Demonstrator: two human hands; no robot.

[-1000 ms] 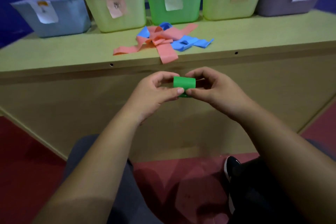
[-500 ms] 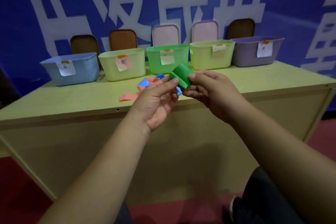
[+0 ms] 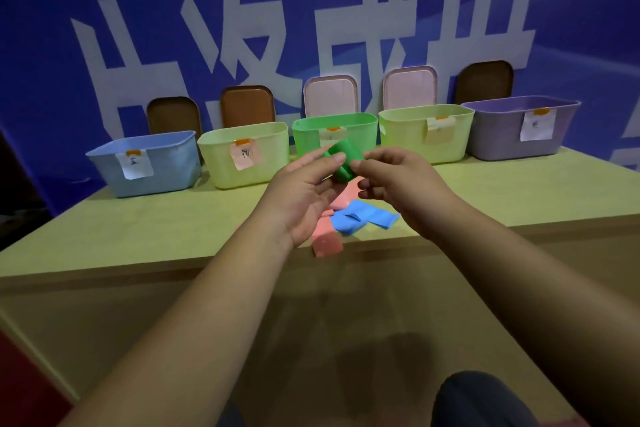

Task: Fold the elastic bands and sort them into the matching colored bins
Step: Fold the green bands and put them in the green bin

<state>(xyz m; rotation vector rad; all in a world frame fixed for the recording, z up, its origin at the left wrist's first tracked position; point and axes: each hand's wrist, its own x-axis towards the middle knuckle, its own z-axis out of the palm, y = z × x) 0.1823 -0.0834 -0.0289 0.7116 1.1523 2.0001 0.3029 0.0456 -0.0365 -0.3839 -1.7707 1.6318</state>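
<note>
Band: I hold the green band (image 3: 343, 163) folded into a short, thick packet, up in the air over the table (image 3: 138, 236), and it shows right in front of the green bin (image 3: 304, 139).
Left grip: my left hand (image 3: 304, 194) pinches the packet's left side, with the thumb laid along the top and the fingers curled beneath.
Right grip: my right hand (image 3: 398, 180) pinches the right side at the thumb tip. The other fingers are curled under, and I can't tell how many of them touch the band.
Done: the folding of this band looks finished to me, since it is compact and no loose tail hangs out.
Not yet done: the packet is not in the bin, as both hands have it and it sits short of the rim.
Left on the table: pink bands (image 3: 327, 243) and blue bands (image 3: 360, 218) lie unfolded in a tangle near the front edge, partly hidden behind my hands.
Unknown: I can't see inside any bin, so I can't say what is already sorted.
Progress: I judge one band about to be filed, with several pink and blue ones to go.
Change over the last second: my hands were low, in front of the table's front panel. Now they are raised above the tabletop and reach toward the bins.
Change in the band: it lay level then and now sits tilted, with my left thumb higher on it.
Change in view: my head has come up, so the wall behind the bins now shows.
</note>
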